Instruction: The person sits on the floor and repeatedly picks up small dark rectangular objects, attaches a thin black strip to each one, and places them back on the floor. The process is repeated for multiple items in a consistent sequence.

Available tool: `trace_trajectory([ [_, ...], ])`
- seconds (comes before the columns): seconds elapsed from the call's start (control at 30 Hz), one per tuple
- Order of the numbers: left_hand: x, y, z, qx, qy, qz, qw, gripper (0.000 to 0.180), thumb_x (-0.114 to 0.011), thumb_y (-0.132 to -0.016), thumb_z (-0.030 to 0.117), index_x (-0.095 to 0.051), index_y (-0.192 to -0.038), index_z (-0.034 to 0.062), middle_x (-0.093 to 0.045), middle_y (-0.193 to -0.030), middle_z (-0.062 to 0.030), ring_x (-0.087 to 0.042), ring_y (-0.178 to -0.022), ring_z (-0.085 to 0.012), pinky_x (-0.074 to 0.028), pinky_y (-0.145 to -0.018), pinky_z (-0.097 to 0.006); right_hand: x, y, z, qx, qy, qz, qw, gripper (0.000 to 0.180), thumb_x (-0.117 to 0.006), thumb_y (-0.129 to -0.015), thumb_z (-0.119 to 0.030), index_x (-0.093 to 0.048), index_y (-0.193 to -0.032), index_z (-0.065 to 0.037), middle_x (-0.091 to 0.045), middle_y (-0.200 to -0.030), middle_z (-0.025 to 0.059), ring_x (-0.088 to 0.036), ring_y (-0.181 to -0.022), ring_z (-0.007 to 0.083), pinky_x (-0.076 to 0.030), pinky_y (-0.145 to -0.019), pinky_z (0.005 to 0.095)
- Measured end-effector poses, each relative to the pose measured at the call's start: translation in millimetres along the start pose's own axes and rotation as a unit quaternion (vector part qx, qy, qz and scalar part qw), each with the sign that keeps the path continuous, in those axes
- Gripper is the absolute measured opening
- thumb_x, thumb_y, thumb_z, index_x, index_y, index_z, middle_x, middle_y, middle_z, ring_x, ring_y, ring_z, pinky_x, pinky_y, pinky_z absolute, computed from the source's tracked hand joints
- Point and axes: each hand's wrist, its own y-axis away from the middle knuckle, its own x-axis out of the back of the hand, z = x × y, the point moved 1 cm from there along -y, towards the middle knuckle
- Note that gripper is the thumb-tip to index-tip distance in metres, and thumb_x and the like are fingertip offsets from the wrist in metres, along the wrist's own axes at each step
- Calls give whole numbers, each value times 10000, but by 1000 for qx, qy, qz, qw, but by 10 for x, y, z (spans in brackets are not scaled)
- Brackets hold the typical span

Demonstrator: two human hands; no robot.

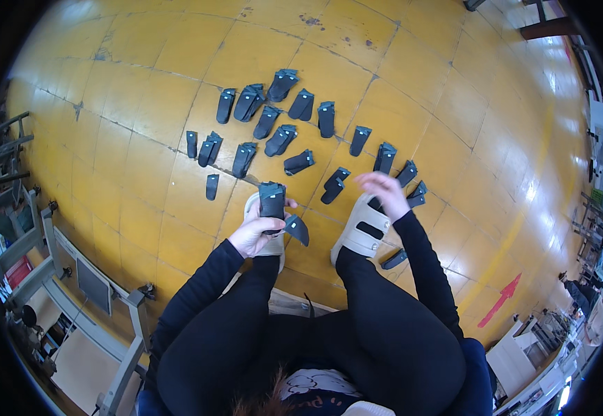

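My left hand point(248, 236) is closed round a stack of dark, tongue-shaped pieces point(271, 202) with teal ends and a small pale mark, held above my left shoe. A further dark piece point(297, 229) juts out at an angle from the right side of this hand. My right hand point(386, 191) is over my right shoe point(364, 227), its fingers stretched to the left, somewhat blurred, with nothing visible in them. Similar pieces lie on the floor ahead, some in small piles point(250, 104) and others point(359, 141) apart. One dark piece point(393, 258) lies beside my right shoe.
Yellow tiled floor point(176, 90) spreads all round, with a red arrow point(501, 300) on it at the right. A metal frame point(132, 326) stands close on my left. Benches with equipment point(523, 353) line the right side.
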Motion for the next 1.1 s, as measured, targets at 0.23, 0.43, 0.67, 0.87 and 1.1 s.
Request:
trace_trajectory([
  [0.23,-47,-9,10,-12,-2,15,1000,625,-628,-755,-60,-386,-1311,92,-534,-1192,-93,-585,-943,-157,-509,-815,-304,-868,-10,-455,-22,-41,-360,932,243,-588,-945,-225,-669,-1100,-57,-589,-1226,71,-536,-1133,176,-411,-967,310],
  [0.43,20,-53,54,-29,1,112,993,453,-670,-801,24,-434,-1180,100,-559,-1064,-45,-590,-901,-126,-510,-771,-284,-755,-307,-510,-47,-27,-312,949,287,-539,-973,-231,-651,-1165,-50,-615,-1184,30,-567,-1013,123,-437,-891,273],
  [0.67,108,-43,97,-27,4,139,990,385,-686,-833,97,-452,-1135,142,-561,-983,2,-584,-883,-98,-499,-721,-271,-543,-1129,-779,-191,74,-155,966,375,-529,-978,-277,-573,-1302,-95,-602,-1234,8,-586,-935,98,-456,-838,248],
  [0.87,274,-139,-268,43,-10,102,994,409,-696,-836,150,-448,-1161,161,-557,-1022,11,-567,-886,-92,-494,-730,-284,-888,-1636,-881,-204,100,-158,961,475,-553,-960,-311,-484,-1384,-110,-580,-1229,13,-597,-948,104,-452,-850,265],
  [1.1,353,-112,-472,44,-254,93,962,771,-785,-764,247,-334,-1327,-24,-547,-1089,-75,-560,-971,-124,-494,-809,-276,-1223,-1518,-463,-227,52,-170,958,468,-571,-952,-299,-495,-1375,-115,-614,-1109,-26,-597,-909,77,-471,-816,255],
])
